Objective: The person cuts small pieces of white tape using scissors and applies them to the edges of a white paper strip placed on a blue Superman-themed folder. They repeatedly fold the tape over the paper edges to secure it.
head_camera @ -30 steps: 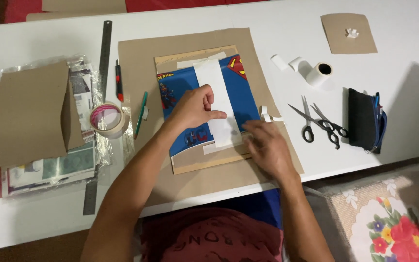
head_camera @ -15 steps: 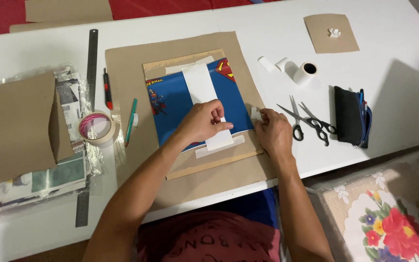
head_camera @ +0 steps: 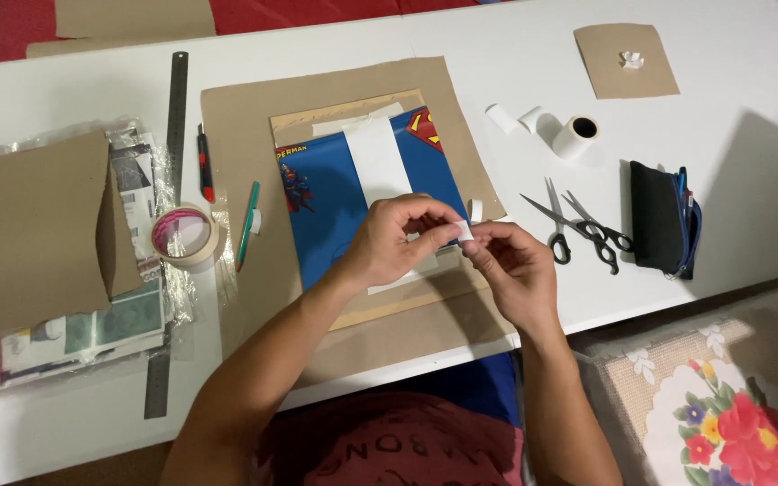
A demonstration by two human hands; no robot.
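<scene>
a: position of hands?
b: left hand [head_camera: 395,241] and right hand [head_camera: 513,270] raised together above the blue printed sheet [head_camera: 335,202], fingertips meeting. both closed in a pinch on a small white strip [head_camera: 465,232].
a: location of strip?
b: held between the two hands, over the sheet's lower right corner, near a second white piece [head_camera: 475,208] at the sheet's right edge.
a: surroundings?
b: sheet flat on brown cardboard [head_camera: 245,117] on the white worktop [head_camera: 515,63]. tape roll [head_camera: 185,236] to the left, two pairs of scissors [head_camera: 578,229] and black pouch [head_camera: 657,216] to the right.
</scene>
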